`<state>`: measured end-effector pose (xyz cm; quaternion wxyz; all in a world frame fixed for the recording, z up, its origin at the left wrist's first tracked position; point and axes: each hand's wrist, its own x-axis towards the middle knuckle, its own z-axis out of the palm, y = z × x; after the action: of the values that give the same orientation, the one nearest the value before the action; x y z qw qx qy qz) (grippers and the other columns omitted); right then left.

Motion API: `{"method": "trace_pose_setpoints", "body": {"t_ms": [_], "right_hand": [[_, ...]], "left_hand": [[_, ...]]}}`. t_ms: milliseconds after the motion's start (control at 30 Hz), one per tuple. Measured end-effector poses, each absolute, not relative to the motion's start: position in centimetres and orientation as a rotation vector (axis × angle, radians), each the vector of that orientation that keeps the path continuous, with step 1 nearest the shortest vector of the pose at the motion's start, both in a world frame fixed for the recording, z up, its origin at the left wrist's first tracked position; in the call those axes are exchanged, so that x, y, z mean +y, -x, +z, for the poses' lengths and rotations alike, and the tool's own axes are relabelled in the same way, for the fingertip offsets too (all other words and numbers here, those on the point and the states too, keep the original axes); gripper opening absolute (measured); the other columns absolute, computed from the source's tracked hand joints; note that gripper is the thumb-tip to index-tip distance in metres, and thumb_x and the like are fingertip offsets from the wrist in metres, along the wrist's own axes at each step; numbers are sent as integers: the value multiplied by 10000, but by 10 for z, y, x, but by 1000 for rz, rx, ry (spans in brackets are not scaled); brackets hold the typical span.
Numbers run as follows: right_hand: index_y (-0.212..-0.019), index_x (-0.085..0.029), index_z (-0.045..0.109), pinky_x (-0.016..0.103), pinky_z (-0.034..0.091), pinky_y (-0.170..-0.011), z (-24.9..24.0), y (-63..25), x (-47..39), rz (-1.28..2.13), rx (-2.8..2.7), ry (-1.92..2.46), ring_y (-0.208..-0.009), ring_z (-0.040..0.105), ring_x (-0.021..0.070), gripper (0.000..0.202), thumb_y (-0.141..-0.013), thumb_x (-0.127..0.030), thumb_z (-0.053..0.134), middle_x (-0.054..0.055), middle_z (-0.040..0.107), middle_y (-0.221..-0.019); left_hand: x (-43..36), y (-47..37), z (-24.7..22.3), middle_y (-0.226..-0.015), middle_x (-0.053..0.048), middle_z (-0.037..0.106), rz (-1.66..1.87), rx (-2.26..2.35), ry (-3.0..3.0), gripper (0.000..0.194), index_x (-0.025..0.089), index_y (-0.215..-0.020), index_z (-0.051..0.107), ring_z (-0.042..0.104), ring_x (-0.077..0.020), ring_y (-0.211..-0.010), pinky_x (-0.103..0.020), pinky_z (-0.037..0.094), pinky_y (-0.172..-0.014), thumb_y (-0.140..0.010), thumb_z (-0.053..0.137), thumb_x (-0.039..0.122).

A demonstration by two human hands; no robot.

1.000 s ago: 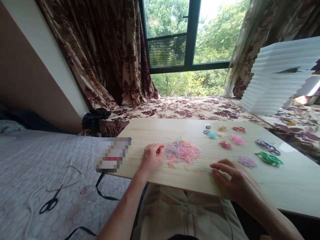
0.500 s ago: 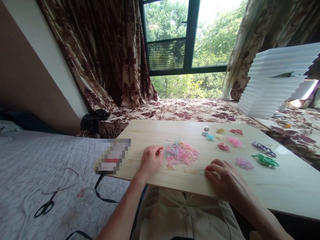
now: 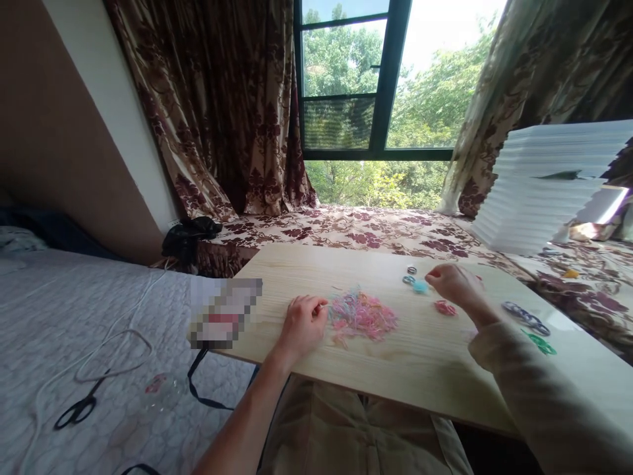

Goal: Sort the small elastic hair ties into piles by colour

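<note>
A loose heap of thin pastel strips [image 3: 366, 316], pink, blue and lilac, lies mid-table. At its left edge rests my left hand [image 3: 304, 323], fingers curled and pinched together; what they hold is too small to make out. My right hand [image 3: 455, 284] reaches to the far side, its fingers closed in a pinch just right of a small turquoise pile [image 3: 420, 287]. Whatever is in that pinch is hidden. Grey rings [image 3: 408, 280] lie left of it. Under my forearm's near side sits a small red pile [image 3: 445, 307]. My right hand and sleeve cover the other small piles.
Dark blue and white rings [image 3: 527, 318] and green rings [image 3: 540, 342] lie on the right of the wooden table [image 3: 386, 369]. A blurred-out item [image 3: 227, 313] is at the left corner. Black scissors [image 3: 76, 412] and a white cable [image 3: 106, 333] lie on the bed.
My right hand has moved from the table's near edge forward to the far small piles, still pinched. My left hand stays by the heap. The view has tilted up slightly.
</note>
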<state>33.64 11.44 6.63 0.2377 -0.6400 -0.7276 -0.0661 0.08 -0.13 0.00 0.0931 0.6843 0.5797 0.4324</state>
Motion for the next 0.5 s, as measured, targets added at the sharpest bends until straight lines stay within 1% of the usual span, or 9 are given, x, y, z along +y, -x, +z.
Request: {"method": "trace_pose_setpoints", "body": {"t_ms": [200,333,433,500], "right_hand": [[-530,-253,627,368,396,-541,48,-343,131,-165,-1980,1726,-530,536,229,308,-797,-402,593,46,477,-462],[-529,-253,633,343,383,-529,59,-343,129,-193,-1972,1683,-500,503,195,304,-793,-397,591,32,467,-444],[-569,-248,663,332,376,-522,76,-338,114,-202,-1955,1679,-499,501,187,292,-807,-397,583,40,515,-475],[-641,-237,705,334,381,-525,87,-329,94,-197,-1948,1666,-538,538,200,263,-812,-389,574,66,596,-559]], "left_hand": [[0,0,-2,-840,-39,724,1270,1715,-2030,166,181,-896,723,641,-189,-859,-334,499,-847,-850,574,124],[0,1,-2,-827,-36,720,1273,1706,-2033,163,185,-894,725,636,-189,-854,-338,492,-854,-848,580,125],[0,0,-1,-836,-41,722,1279,1703,-2026,163,184,-889,725,639,-192,-861,-338,491,-854,-851,578,126],[-1,0,0,-854,-42,726,1276,1707,-2020,166,186,-886,725,642,-192,-870,-336,494,-853,-853,573,126]]}}
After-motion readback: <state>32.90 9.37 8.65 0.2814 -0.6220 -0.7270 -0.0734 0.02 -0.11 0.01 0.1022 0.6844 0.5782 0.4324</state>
